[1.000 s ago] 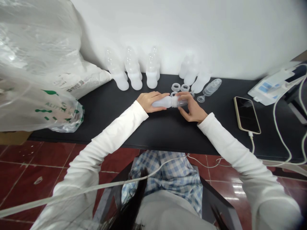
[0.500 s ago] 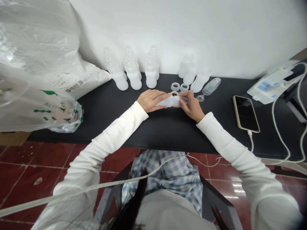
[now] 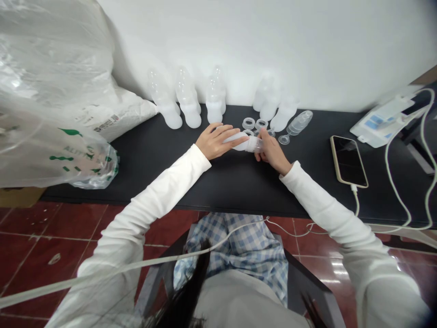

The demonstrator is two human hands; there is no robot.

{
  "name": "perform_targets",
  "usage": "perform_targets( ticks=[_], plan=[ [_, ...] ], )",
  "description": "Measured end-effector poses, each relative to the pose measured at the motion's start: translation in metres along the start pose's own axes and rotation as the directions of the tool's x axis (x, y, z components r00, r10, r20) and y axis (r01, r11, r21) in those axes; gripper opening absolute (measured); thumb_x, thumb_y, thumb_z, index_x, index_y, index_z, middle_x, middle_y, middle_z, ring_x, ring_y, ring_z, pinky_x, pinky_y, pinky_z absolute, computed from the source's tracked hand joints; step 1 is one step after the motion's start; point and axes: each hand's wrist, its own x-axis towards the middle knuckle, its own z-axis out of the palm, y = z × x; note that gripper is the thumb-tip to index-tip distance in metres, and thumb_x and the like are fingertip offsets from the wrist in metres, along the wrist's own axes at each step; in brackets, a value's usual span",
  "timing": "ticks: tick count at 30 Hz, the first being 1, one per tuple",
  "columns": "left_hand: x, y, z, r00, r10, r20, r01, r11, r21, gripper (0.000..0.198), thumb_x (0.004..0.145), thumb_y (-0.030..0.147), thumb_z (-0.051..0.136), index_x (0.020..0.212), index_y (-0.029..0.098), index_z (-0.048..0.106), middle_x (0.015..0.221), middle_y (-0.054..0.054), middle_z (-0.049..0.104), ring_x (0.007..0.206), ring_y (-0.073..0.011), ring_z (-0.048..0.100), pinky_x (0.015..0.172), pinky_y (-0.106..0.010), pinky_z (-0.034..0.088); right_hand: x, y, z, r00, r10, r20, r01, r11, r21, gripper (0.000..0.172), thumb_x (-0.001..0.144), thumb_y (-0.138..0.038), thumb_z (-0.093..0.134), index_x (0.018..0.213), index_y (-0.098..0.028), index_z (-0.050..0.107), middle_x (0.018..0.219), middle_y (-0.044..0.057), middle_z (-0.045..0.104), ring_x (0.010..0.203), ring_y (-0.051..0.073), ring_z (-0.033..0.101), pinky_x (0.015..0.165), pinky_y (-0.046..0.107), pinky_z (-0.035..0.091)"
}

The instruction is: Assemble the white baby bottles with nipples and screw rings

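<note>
Bags (image 3: 68,68) of clear and whitish plastic, one with green print, bulge over the left end of the black desk (image 3: 218,184), a piece of cardboard (image 3: 18,197) showing below them. Next to them a white packet (image 3: 109,119) with dark printing points toward a row of standing bottles (image 3: 193,116), white at the base and clear and domed on top, ranged along the wall. In front of these the left hand (image 3: 215,143) has its grip closed around the white body of a held bottle (image 3: 241,143), which lies sideways between the two hands, near the middle of the desk. Just behind it sit clear rings (image 3: 248,123), close together. The right hand (image 3: 274,151) has its grip curled round the bottle's clear end, beside the collar. Behind that hand stand whitish bottles (image 3: 282,117) against the wall, their upper parts hard to make out. A clear tapered piece (image 3: 301,123) leans or lies beside them, a small clear ring (image 3: 284,139) at its lower end. Farther right a phone (image 3: 349,161), plugged into a white cable (image 3: 357,200), lies near a white box (image 3: 377,124) with blue patches.
</note>
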Motion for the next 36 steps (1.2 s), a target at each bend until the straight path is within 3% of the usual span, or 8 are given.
perform_targets(
  ticks=[3,5,10,14,18,23,30,36],
  plan=[
    [-0.001,-0.001,-0.006,1.000,-0.006,0.005,0.006,0.999,-0.038,0.055,0.100,0.055,0.051,0.148,0.028,0.054,0.116,-0.010,0.075,0.102,-0.0228,0.071,0.088,-0.037,0.056,0.003,0.007,-0.011,0.943,-0.327,-0.066,0.302,0.922,-0.243,0.066,0.095,-0.078,0.029,0.108,-0.021,0.059,0.087,0.008,0.068,0.074,0.022,0.064,0.074,0.039,0.053],
    [-0.001,0.000,-0.010,0.999,-0.039,0.004,0.040,0.996,-0.086,0.065,0.096,0.062,0.053,0.146,0.020,0.056,0.109,-0.011,0.076,0.091,-0.0208,0.072,0.082,-0.034,0.057,0.007,0.013,-0.018,0.862,-0.504,0.049,0.482,0.788,-0.383,0.061,0.095,-0.072,0.039,0.121,-0.020,0.057,0.104,0.014,0.068,0.089,0.027,0.067,0.083,0.045,0.054],
    [0.001,0.005,-0.009,1.000,-0.028,0.014,0.029,0.992,-0.121,0.063,0.096,0.061,0.053,0.143,0.019,0.058,0.106,-0.009,0.076,0.089,-0.0188,0.070,0.086,-0.032,0.057,0.011,0.021,-0.018,0.759,-0.636,0.141,0.602,0.603,-0.524,0.035,0.100,-0.052,0.039,0.097,-0.022,0.057,0.087,0.009,0.065,0.076,0.022,0.063,0.070,0.036,0.051],
    [0.002,0.008,0.000,0.999,-0.004,-0.034,0.000,0.993,-0.122,0.051,0.102,0.050,0.048,0.145,0.025,0.057,0.118,-0.010,0.075,0.107,-0.0214,0.069,0.096,-0.038,0.055,0.000,0.006,-0.001,0.819,-0.573,-0.026,0.478,0.707,-0.522,0.033,0.100,-0.046,0.037,0.076,-0.024,0.043,0.066,0.001,0.051,0.060,0.016,0.050,0.058,0.030,0.040],
    [0.001,0.014,0.007,0.990,-0.095,-0.102,0.086,0.992,-0.092,0.039,0.105,0.034,0.045,0.141,0.037,0.060,0.122,-0.006,0.074,0.118,-0.0217,0.066,0.105,-0.044,0.050,-0.009,-0.016,0.010,0.923,-0.281,-0.262,0.227,0.949,-0.219,0.042,0.101,-0.057,0.036,0.073,-0.025,0.034,0.059,-0.005,0.035,0.053,0.012,0.037,0.056,0.028,0.036],
    [0.004,0.017,0.002,0.991,-0.129,0.034,0.132,0.986,-0.099,0.038,0.105,0.033,0.043,0.137,0.041,0.062,0.125,-0.004,0.073,0.120,-0.0211,0.065,0.108,-0.045,0.048,-0.009,-0.018,0.006,0.987,-0.046,-0.155,0.042,0.999,-0.031,0.056,0.096,-0.073,0.035,0.069,-0.025,0.036,0.057,-0.003,0.042,0.054,0.013,0.045,0.056,0.029,0.040],
    [0.005,0.011,-0.010,0.963,-0.246,0.106,0.258,0.958,-0.126,0.073,0.095,0.070,0.045,0.145,0.018,0.057,0.113,-0.015,0.075,0.098,-0.0237,0.071,0.082,-0.033,0.057,0.005,0.005,-0.017,0.899,-0.437,-0.023,0.375,0.798,-0.472,0.067,0.095,-0.076,0.035,0.123,-0.019,0.058,0.102,0.013,0.068,0.086,0.027,0.066,0.083,0.044,0.054],
    [0.002,0.004,-0.010,0.973,-0.194,0.126,0.217,0.954,-0.209,0.068,0.095,0.065,0.051,0.144,0.019,0.059,0.114,-0.013,0.075,0.096,-0.0213,0.070,0.089,-0.033,0.056,0.014,0.023,-0.023,0.894,-0.442,0.075,0.433,0.806,-0.404,0.062,0.089,-0.076,0.048,0.114,-0.020,0.060,0.098,0.011,0.067,0.080,0.023,0.062,0.078,0.043,0.056]
  ],
)
